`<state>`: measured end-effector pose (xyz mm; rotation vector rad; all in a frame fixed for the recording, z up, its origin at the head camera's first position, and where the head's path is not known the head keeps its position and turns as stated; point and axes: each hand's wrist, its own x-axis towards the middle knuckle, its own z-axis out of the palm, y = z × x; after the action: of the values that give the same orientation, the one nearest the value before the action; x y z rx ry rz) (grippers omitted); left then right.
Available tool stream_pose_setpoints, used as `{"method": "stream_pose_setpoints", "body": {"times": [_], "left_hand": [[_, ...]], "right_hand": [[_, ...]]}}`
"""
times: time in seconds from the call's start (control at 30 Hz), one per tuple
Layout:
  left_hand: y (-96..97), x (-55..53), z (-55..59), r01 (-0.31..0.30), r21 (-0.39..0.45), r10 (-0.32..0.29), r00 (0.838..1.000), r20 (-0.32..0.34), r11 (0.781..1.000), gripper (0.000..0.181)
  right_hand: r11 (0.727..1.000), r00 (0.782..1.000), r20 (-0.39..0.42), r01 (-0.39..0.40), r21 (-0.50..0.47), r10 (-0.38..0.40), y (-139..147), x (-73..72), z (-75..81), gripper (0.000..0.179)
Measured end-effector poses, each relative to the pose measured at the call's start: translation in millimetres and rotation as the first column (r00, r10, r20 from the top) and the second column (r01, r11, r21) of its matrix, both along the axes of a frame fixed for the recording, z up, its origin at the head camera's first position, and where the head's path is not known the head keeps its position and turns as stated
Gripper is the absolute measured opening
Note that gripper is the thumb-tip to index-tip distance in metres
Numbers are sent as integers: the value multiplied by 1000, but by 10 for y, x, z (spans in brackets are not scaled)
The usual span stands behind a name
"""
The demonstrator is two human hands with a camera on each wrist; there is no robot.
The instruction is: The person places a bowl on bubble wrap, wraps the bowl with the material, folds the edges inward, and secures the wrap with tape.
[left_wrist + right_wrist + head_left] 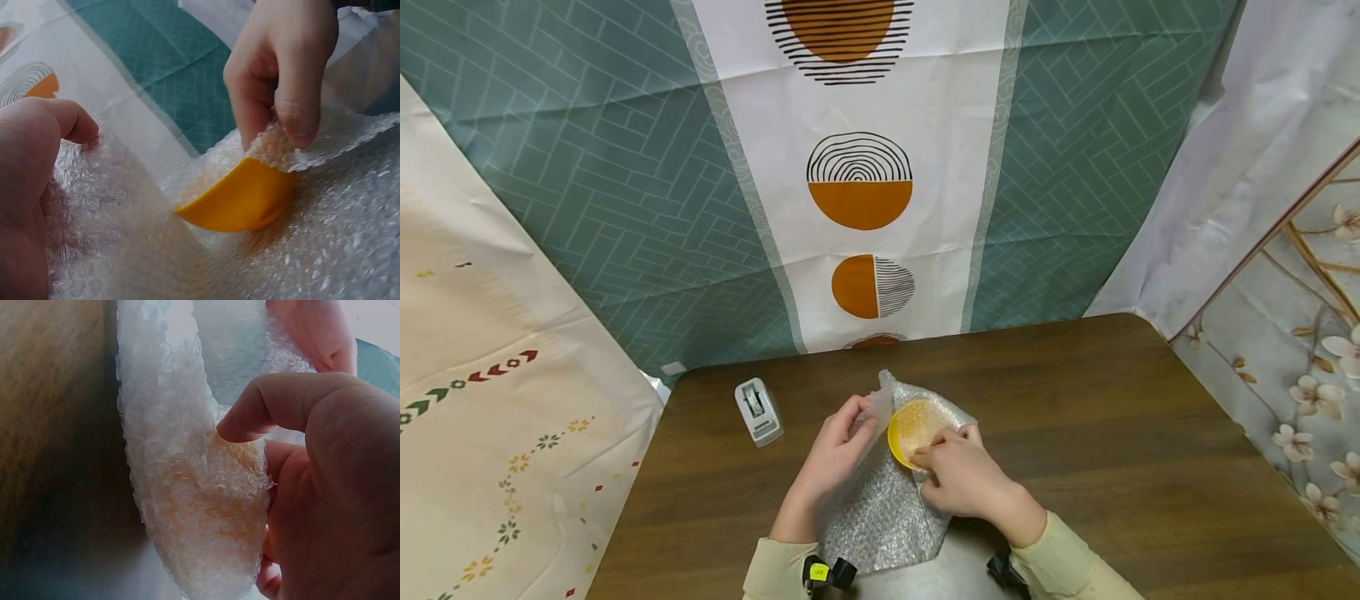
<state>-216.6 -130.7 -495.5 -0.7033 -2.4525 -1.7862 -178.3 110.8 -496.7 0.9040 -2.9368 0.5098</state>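
A yellow bowl [244,197] lies tilted on a sheet of bubble wrap [887,508], partly covered by a fold of it. My right hand [966,475] pinches the wrap at the bowl's rim, thumb on one side and fingers on the other. In the right wrist view, the bowl shows only as a yellow tint through the wrap [200,512]. To the left, my left hand [841,446] holds up another edge of the wrap between thumb and fingers. The bowl's far side is hidden under the wrap.
A white and grey device with a slot [759,412] lies on the brown wooden table [1075,417], left of the hands. A grey-white surface [940,575] shows below the wrap at the near edge. Patterned cloth [857,108] hangs behind the table.
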Motion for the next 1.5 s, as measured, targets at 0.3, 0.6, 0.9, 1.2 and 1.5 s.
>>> {"method": "stream_pose_setpoints", "body": {"times": [0.3, 0.6, 0.9, 1.2, 1.5], "left_hand": [[89, 14, -48, 72, -48, -73, 997, -30, 996, 3], [149, 24, -28, 103, -116, -105, 994, -13, 988, 9], [175, 45, -43, 142, -157, -144, 989, -7, 977, 9], [189, 63, -68, 167, -217, -169, 986, 13, 962, 19], [205, 63, -43, 190, -290, -195, 981, 12, 938, 24]], "right_hand": [[1000, 1000, 14, -20, 11, 19, 9, -6, 9, 46], [999, 999, 7, -45, 29, 45, 20, -25, 37, 44], [997, 998, -14, -61, 46, 62, 17, -13, 32, 40], [991, 993, -18, -117, 67, 118, 74, -20, 93, 37], [983, 984, -12, -176, 50, 176, 142, -35, 250, 29]]}}
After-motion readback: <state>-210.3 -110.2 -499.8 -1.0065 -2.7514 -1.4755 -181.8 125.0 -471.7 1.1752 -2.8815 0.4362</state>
